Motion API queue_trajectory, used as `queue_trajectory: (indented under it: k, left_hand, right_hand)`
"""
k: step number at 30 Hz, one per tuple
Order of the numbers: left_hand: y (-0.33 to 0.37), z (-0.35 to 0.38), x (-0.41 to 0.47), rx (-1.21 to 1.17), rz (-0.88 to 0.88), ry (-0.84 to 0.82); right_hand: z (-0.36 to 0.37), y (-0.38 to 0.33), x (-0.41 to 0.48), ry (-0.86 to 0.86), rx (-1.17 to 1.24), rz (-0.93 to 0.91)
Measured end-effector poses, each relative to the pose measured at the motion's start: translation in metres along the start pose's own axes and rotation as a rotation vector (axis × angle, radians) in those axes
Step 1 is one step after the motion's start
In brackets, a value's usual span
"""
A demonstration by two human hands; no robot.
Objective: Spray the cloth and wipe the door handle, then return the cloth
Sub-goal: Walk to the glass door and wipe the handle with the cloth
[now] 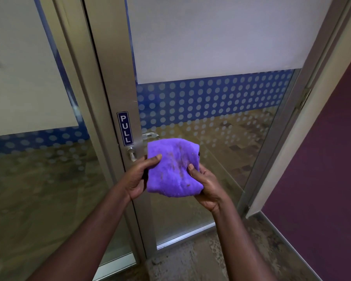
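Note:
A folded purple cloth [173,168] with brown smudges is held up in front of the door. My left hand [139,175] pinches its left edge and my right hand [205,184] grips its lower right corner. A silver lever door handle [131,154] sticks out of the metal door frame just left of the cloth; most of the lever is hidden behind the cloth and my left hand. Through the glass, the handle of the far side [150,135] shows above the cloth. No spray bottle is in view.
A blue PULL sign [125,128] sits on the aluminium door frame [118,78]. The glass door [211,118] has frosted film and a blue dotted band. A purple wall [322,169] stands at the right; speckled floor [190,260] lies below.

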State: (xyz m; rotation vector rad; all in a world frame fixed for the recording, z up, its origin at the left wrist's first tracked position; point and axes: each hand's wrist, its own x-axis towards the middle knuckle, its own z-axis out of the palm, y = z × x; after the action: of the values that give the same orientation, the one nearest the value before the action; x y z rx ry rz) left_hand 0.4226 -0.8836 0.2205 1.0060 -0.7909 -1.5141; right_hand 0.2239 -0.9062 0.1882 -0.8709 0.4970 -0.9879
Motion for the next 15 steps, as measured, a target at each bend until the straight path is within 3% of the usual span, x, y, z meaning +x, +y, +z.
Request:
queue_trajectory:
  k: [8, 15]
  left_hand:
    - [0.016, -0.023, 0.028, -0.097, -0.003, -0.027]
    - [0.035, -0.035, 0.052, 0.179, -0.131, -0.160]
  right_hand:
    - [0.014, 0.003, 0.007, 0.092, -0.051, 0.045]
    - [0.029, 0.005, 0.009, 0.193, 0.035, 0.081]
